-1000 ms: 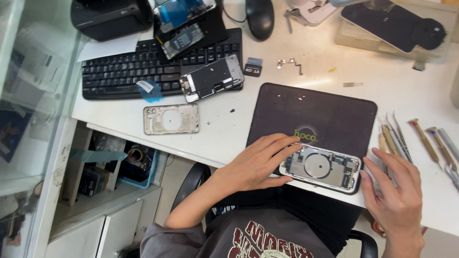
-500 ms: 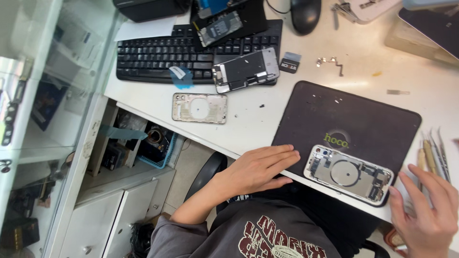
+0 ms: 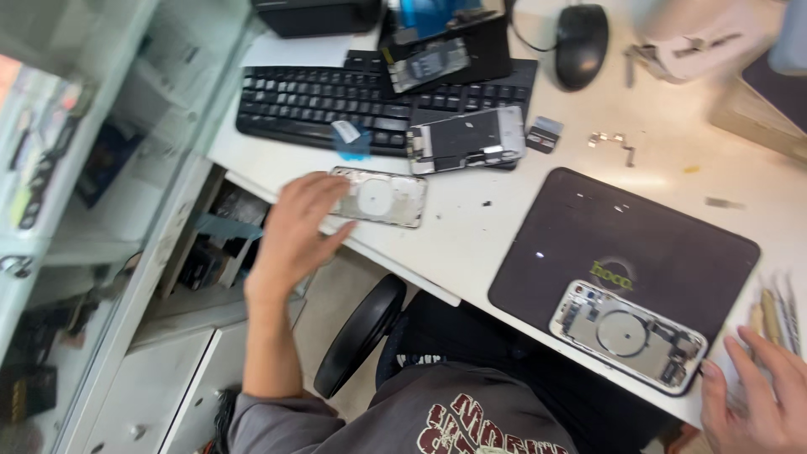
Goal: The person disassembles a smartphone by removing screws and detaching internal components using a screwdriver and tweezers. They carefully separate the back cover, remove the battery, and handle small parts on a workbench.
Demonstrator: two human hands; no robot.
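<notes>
My left hand [image 3: 296, 227] reaches to the left edge of the white desk [image 3: 504, 219], its fingers spread and touching the near end of a silver phone back housing [image 3: 382, 197] that lies flat there. A second opened phone housing [image 3: 627, 335] with a round coil rests on the near edge of a dark work mat [image 3: 626, 252]. My right hand [image 3: 755, 395] rests at the desk's lower right corner, fingers loose, beside several hand tools [image 3: 773, 307]. It holds nothing.
A black keyboard [image 3: 336, 105] lies behind the left housing, with a phone display assembly [image 3: 466, 139] leaning on it. A black mouse [image 3: 580, 34] sits at the back. Small metal parts [image 3: 614, 143] are scattered on the desk. A drawer cabinet [image 3: 160, 370] and chair armrest [image 3: 357, 336] lie below.
My left hand left the housing on the dark mat and moved left to the silver back housing at the desk's edge. The view shifted left.
</notes>
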